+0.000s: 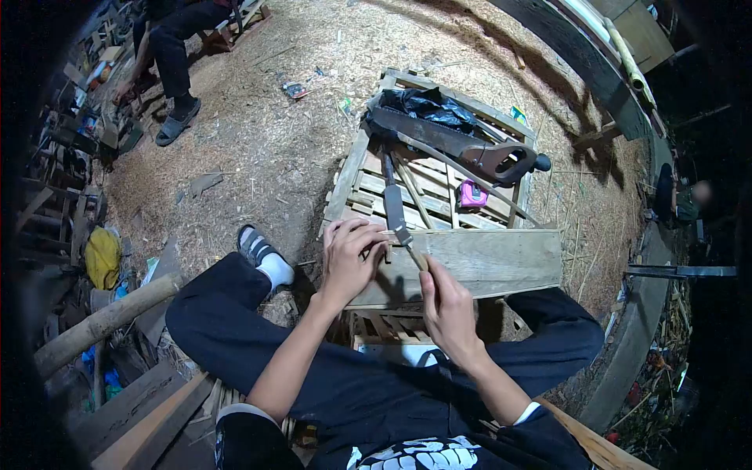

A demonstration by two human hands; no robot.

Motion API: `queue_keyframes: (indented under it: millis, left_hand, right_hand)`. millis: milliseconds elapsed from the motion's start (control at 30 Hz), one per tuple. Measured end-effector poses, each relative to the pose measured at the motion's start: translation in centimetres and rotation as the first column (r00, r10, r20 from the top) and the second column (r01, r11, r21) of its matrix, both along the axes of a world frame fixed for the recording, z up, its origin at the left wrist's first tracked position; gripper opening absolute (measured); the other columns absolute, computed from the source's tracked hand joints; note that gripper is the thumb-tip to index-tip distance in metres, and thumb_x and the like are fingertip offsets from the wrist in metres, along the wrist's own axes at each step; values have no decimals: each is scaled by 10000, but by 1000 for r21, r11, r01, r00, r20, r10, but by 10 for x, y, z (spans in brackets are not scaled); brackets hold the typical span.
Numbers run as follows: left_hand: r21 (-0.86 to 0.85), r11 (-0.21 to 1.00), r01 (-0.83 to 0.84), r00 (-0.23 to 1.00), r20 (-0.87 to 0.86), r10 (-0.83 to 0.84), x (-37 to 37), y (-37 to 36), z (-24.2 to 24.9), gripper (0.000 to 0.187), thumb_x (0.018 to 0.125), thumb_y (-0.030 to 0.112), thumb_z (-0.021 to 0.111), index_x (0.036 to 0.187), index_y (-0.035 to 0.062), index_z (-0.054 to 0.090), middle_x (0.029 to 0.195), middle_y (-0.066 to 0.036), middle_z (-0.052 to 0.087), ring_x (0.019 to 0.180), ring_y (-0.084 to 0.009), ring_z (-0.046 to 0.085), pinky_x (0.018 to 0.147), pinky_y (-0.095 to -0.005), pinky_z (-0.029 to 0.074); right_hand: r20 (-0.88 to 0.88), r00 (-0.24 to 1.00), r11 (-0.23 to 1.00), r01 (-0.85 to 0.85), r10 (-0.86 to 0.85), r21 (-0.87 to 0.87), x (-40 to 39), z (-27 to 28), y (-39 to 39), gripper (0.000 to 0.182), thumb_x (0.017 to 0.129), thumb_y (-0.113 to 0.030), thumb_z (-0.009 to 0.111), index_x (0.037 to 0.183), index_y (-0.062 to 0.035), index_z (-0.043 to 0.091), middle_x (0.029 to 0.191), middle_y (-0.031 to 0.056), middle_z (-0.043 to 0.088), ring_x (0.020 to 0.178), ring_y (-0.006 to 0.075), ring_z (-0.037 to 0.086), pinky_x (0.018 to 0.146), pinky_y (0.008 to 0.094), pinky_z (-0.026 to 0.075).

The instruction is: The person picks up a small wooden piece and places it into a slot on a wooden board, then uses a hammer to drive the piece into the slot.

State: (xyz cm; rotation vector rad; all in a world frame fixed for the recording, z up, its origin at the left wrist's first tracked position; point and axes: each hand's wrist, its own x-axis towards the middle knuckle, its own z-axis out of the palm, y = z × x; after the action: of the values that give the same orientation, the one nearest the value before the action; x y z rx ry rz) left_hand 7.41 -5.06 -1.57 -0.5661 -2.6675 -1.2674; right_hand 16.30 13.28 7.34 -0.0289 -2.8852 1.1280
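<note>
My right hand is wrapped round the light wooden handle of a hammer, whose small metal head is over the left part of a weathered wooden board. My left hand rests at the board's left end, its fingers bent and the thumb near the index finger. What sits between those fingertips is too small to name. Beyond the hammer head, a dark flat metal tool points away across a slatted wooden crate. The board lies over the crate's near part, in front of my lap.
A handsaw, a black plastic bag and a pink tape measure lie on the crate. Another person's leg shows at the upper left. A bamboo pole juts in from the left. Wood shavings cover the ground.
</note>
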Motion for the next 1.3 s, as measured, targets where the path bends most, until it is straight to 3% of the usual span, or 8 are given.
queue_keyframes:
  millis: [167, 200, 633, 700, 767, 833, 1167, 1300]
  left_hand:
    - [26, 1000, -14, 1000, -3, 15, 1, 0, 1, 101, 892, 159, 765, 969, 112, 808, 1174, -10, 790, 1220, -238, 640, 1139, -485, 356]
    - [24, 1000, -6, 1000, -5, 6, 0, -1, 0, 108, 896, 163, 766, 980, 103, 801, 1178, -19, 787, 1229, -249, 640, 1146, -493, 354]
    - [-25, 999, 46, 999, -24, -46, 3, -5, -2, 178, 968, 180, 689, 1094, 102, 788, 1239, -31, 758, 1270, -255, 617, 1177, -499, 319]
    - [42, 999, -2, 999, 35, 1, 5, -4, -2, 234, 993, 165, 637, 1185, 98, 752, 1242, -58, 736, 1255, -249, 624, 1184, -498, 308]
    - [59, 998, 11, 999, 35, -13, 5, -5, 2, 280, 999, 132, 601, 1252, 91, 712, 1241, -78, 718, 1243, -249, 628, 1188, -496, 304]
    - [59, 998, 11, 999, 47, -14, 5, -4, 0, 278, 1017, 146, 587, 1262, 99, 708, 1242, -73, 723, 1239, -238, 638, 1172, -513, 318]
    - [-77, 995, 70, 997, -29, -73, 5, -3, 2, 278, 992, 144, 636, 1247, 117, 745, 1328, -49, 730, 1288, -229, 626, 1201, -510, 292]
    - [-67, 995, 68, 998, -2, -69, 5, -3, 1, 255, 975, 163, 673, 1208, 127, 770, 1351, -38, 731, 1302, -221, 623, 1204, -514, 292]
  right_hand:
    - [-270, 963, 1000, 12, -18, -22, 9, -18, -5, 298, 1102, -200, 548, 1329, -17, 610, 951, 304, 707, 830, 494, 703, 685, 563, 546]
    - [239, 971, 992, -27, -3, 124, 5, -11, -1, 286, 1101, -202, 549, 1316, -22, 607, 944, 310, 706, 828, 500, 700, 685, 577, 539]
    - [70, 995, 996, 71, -67, -58, -1, 7, 0, 339, 1103, -161, 547, 1379, 26, 604, 1062, 336, 706, 936, 528, 691, 763, 549, 551]
    - [-154, 985, 992, 69, -84, -103, 4, 0, -3, 338, 1103, -158, 544, 1386, 17, 604, 1052, 340, 704, 927, 527, 694, 761, 553, 551]
    - [-94, 994, 996, 53, -59, -66, 8, -15, 0, 334, 1107, -172, 540, 1379, 7, 610, 1016, 344, 701, 908, 524, 694, 748, 561, 546]
    - [157, 988, 1000, -4, 0, 31, 4, -19, 2, 332, 1111, -189, 537, 1370, 4, 614, 983, 342, 699, 893, 523, 692, 730, 568, 540]
    - [-4, 990, 981, 137, -139, -134, -3, 7, 3, 343, 1113, -200, 546, 1353, 31, 627, 1123, 323, 720, 1010, 486, 725, 835, 498, 567]
    - [103, 976, 961, 208, -192, -180, -9, -3, 3, 364, 1097, -226, 586, 1344, 39, 630, 1110, 310, 735, 1015, 465, 737, 845, 475, 567]
